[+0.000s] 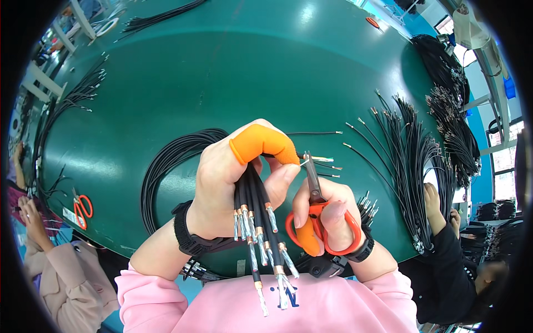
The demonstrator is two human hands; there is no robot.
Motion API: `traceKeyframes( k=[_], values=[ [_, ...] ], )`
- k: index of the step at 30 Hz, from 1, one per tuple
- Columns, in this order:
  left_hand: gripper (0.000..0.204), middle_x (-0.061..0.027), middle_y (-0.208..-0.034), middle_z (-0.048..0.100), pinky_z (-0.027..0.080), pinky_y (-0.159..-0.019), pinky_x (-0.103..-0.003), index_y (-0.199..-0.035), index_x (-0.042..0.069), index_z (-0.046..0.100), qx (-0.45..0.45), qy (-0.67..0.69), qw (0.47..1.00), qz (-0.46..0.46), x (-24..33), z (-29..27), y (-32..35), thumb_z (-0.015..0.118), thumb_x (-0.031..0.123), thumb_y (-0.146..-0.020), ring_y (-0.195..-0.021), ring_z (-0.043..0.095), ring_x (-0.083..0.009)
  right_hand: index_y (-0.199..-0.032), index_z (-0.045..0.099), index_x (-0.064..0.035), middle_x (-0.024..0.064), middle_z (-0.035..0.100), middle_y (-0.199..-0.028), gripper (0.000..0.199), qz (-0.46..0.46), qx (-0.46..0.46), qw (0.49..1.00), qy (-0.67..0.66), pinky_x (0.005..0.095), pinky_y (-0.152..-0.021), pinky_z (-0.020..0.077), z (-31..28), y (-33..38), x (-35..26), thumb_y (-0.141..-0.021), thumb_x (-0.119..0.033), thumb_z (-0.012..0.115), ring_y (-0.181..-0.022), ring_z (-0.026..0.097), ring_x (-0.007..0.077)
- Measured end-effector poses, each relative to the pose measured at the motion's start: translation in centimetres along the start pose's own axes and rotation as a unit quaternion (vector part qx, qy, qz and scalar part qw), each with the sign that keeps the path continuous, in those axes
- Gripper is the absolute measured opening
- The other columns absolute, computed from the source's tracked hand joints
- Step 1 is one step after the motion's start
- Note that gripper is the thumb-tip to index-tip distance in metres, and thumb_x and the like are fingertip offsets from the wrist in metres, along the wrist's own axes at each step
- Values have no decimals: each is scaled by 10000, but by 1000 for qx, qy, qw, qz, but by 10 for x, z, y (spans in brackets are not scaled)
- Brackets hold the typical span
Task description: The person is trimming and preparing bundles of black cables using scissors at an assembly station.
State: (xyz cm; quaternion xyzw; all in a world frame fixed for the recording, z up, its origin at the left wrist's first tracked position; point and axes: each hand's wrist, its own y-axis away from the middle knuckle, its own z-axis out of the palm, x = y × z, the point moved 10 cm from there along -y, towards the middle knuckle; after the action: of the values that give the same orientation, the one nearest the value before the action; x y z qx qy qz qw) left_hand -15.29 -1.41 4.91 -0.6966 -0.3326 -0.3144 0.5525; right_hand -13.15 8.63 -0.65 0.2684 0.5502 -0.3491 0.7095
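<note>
Clenched around a bundle of black cables [252, 205], the left hand [233, 177] sits just left of the scissors [316, 213], its thumb capped in an orange finger cot [261, 143]. The stripped cable ends, copper collars and silvery foil, hang down out of the fist toward the pink sleeves [166, 299], below and left of the scissors, while the black lengths loop away behind the hand over the green table [250, 66].

Right beside it, the right hand [330, 213] has its fingers through the orange loops of the scissors, blades pointing up and nearly together at a thin foil tip [319, 159] just above them. Whether the blades already touch the tip cannot be told.

By the look of it, the step in hand is trimming a stripped end. The next move would call for steadying that one cable with the left fingertips and seating the blades square across the foil, clear of the neighbouring wires.

Far left of the scissors lies a second orange pair [82, 210] near another person's hand. To the right a fan of loose cables [408, 155] spreads over the table, and beyond it another person in a dark sleeve [444, 244] works.
</note>
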Motion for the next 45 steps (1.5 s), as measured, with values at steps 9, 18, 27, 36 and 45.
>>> traceKeyframes(
  k=[9,18,27,36,45],
  values=[
    [117,-86,-935,614,400,-530,-181,-850,2,600,-5,-38,997,63,6,4,-6,613,93,-776,-603,515,-66,-891,518,1,63,539,-774,398,-57,106,991,59,182,-486,407,-35,9,-39,-754,-332,688,-547,530,85],
    [246,-94,-903,572,484,-638,-284,-878,5,617,-39,-52,997,48,5,14,-7,668,-9,-637,-748,595,-210,-863,621,-95,39,581,-752,456,-312,36,891,329,265,-544,433,7,0,-88,-451,99,645,-658,514,184],
    [268,-46,-668,550,403,-466,-225,-896,5,628,-73,2,997,2,-2,14,-5,703,12,-639,-520,500,-116,-894,536,-73,36,554,-826,361,-363,148,871,296,244,-620,411,-21,7,-92,-621,91,706,-658,494,139],
    [228,-35,-595,559,379,-462,-212,-770,-11,630,-13,-15,1000,11,0,1,-4,735,184,-719,-495,516,-109,-962,527,-75,39,572,-836,540,-315,95,851,409,273,-629,395,-27,5,-85,-543,-241,824,-681,471,170],
    [196,-41,-584,564,364,-438,-206,-757,1,627,-36,-8,999,-11,-1,5,-2,723,170,-728,-475,511,-101,-970,543,-124,24,572,-779,595,-325,75,782,526,322,-644,403,-5,-6,-72,-485,-318,829,-721,482,230]
  ],
)
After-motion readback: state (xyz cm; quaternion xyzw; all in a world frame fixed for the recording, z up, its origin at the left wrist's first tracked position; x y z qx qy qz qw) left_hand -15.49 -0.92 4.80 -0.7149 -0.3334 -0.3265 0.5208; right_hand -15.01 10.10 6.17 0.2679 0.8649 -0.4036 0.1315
